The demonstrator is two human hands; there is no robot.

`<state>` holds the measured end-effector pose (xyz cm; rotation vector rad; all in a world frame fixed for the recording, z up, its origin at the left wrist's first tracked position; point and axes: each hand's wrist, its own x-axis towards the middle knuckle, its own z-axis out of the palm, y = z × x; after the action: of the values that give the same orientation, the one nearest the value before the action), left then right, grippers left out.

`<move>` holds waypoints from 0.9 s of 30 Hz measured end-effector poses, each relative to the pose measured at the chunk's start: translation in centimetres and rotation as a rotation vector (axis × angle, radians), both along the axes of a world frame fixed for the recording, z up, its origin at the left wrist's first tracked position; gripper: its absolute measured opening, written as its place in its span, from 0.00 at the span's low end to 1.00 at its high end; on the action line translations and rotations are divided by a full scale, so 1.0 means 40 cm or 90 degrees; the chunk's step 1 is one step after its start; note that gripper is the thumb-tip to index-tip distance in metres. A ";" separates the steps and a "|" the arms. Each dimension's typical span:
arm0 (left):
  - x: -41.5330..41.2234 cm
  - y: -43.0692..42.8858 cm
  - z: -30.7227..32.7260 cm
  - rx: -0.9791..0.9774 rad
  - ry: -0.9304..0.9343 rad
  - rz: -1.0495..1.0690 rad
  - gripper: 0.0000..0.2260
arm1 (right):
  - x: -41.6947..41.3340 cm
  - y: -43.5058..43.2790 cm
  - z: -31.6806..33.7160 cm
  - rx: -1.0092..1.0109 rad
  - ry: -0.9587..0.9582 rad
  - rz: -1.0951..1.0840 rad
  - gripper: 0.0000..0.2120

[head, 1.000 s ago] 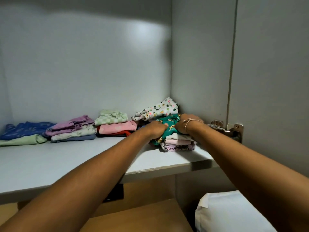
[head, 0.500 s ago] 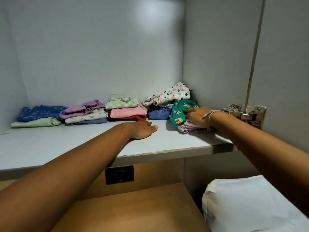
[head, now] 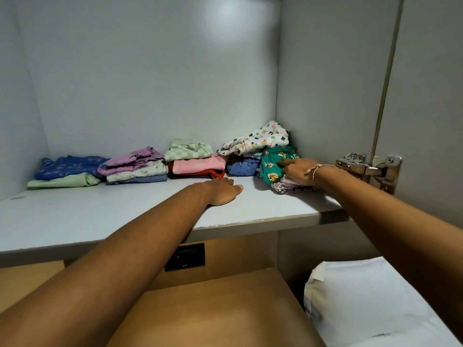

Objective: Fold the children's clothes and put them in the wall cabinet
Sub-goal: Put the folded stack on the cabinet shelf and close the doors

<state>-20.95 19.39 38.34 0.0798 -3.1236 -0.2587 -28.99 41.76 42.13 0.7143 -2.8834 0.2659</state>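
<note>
While our right hand lies open, fingers flat on the green printed garment, that folded piece tops a small stack at the shelf's right end, close to the cabinet side wall. Its long axis runs front to back, tilting down toward the shelf edge. Our left hand rests open, palm down on bare shelf, gripping nothing. Other folded piles line the back wall.
</note>
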 end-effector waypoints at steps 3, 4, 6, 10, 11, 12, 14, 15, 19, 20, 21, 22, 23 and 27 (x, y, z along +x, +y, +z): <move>0.018 0.001 -0.001 0.006 0.087 0.016 0.29 | 0.015 0.009 -0.001 -0.027 0.009 -0.011 0.22; 0.028 0.000 0.002 -0.011 0.155 0.015 0.27 | 0.029 0.014 -0.005 -0.058 0.033 -0.012 0.23; 0.059 -0.013 0.015 -0.039 0.304 0.014 0.24 | 0.071 0.016 -0.006 -0.142 0.130 0.018 0.24; 0.172 -0.062 0.059 -0.018 0.498 0.091 0.27 | 0.181 -0.009 0.046 -0.240 0.288 0.141 0.25; 0.217 -0.075 0.070 -0.022 0.542 0.118 0.27 | 0.209 -0.019 0.069 -0.251 0.305 0.170 0.25; 0.252 -0.082 0.075 -0.022 0.583 0.138 0.27 | 0.228 -0.024 0.089 -0.254 0.323 0.191 0.26; 0.366 -0.096 0.089 -0.023 0.669 0.195 0.28 | 0.283 -0.049 0.134 -0.260 0.373 0.254 0.28; 0.425 -0.098 0.092 -0.017 0.708 0.227 0.28 | 0.311 -0.064 0.151 -0.263 0.397 0.288 0.28; 0.719 -0.081 0.106 -0.036 0.818 0.368 0.28 | 0.462 -0.163 0.204 -0.254 0.471 0.456 0.28; 0.795 -0.070 0.111 -0.050 0.833 0.399 0.29 | 0.509 -0.191 0.211 -0.251 0.482 0.496 0.28; 0.868 -0.059 0.116 -0.066 0.846 0.425 0.29 | 0.560 -0.220 0.216 -0.247 0.492 0.531 0.28; 0.926 -0.045 0.118 -0.078 0.856 0.446 0.29 | 0.604 -0.242 0.221 -0.239 0.502 0.558 0.29; 0.993 -0.033 0.120 -0.095 0.868 0.471 0.29 | 0.661 -0.268 0.229 -0.233 0.511 0.589 0.29; 1.218 -0.007 0.110 -0.151 0.917 0.564 0.29 | 0.887 -0.360 0.265 -0.231 0.546 0.696 0.29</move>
<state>27.77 19.12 42.72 0.7964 -1.4683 0.0786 6.51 27.36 52.72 1.7040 -1.3964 0.4313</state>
